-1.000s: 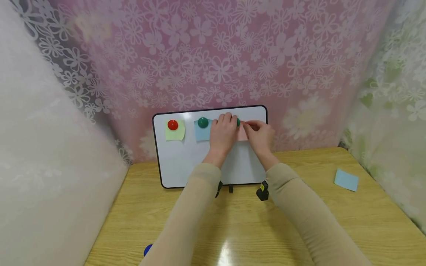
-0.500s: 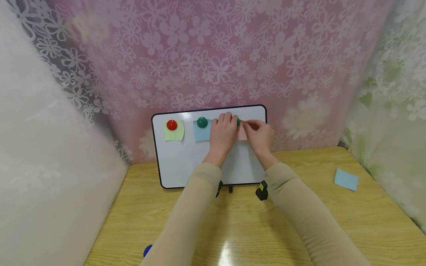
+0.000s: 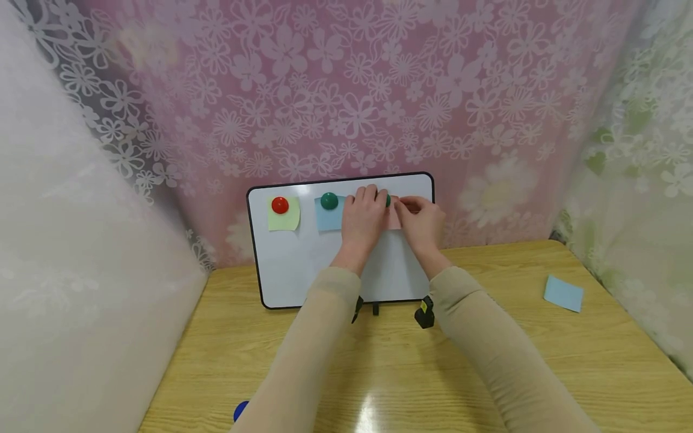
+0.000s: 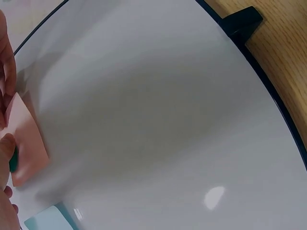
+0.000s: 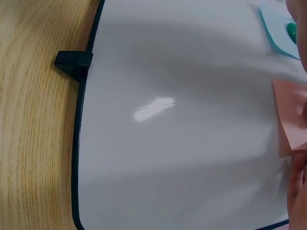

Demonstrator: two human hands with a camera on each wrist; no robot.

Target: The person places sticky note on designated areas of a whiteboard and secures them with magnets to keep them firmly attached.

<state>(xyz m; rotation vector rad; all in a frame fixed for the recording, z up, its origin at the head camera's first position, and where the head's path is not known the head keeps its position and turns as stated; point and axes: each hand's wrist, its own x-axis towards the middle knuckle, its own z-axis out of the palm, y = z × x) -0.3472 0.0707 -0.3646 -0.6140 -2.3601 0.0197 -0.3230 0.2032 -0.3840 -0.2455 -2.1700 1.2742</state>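
A pink sticky note [image 4: 29, 148] lies against the upper right of the whiteboard [image 3: 303, 270]. My left hand [image 3: 363, 219] grips a green round magnet [image 4: 14, 160] over the note, thumb at its edge; most of that magnet is hidden behind the fingers. My right hand [image 3: 423, 222] pinches the note's right side between thumb and fingertips. To the left of my hands, a blue sticky note [image 3: 330, 222] hangs under another green magnet [image 3: 329, 201]. Farther left, a red magnet [image 3: 280, 205] holds a light green sticky note [image 3: 289, 219].
The whiteboard leans on the wooden table [image 3: 379, 361], with a small black foot [image 5: 74, 64] at its lower edge. A loose blue sticky note [image 3: 563, 293] lies at the right. Part of a blue round thing [image 3: 240, 411] shows beside the left sleeve. A flowered curtain [image 3: 346, 90] hangs behind.
Both hands stay in nearly the same place at the pink sticky note. Its right edge, held by the right hand, looks slightly shifted; the whole view has moved very little.
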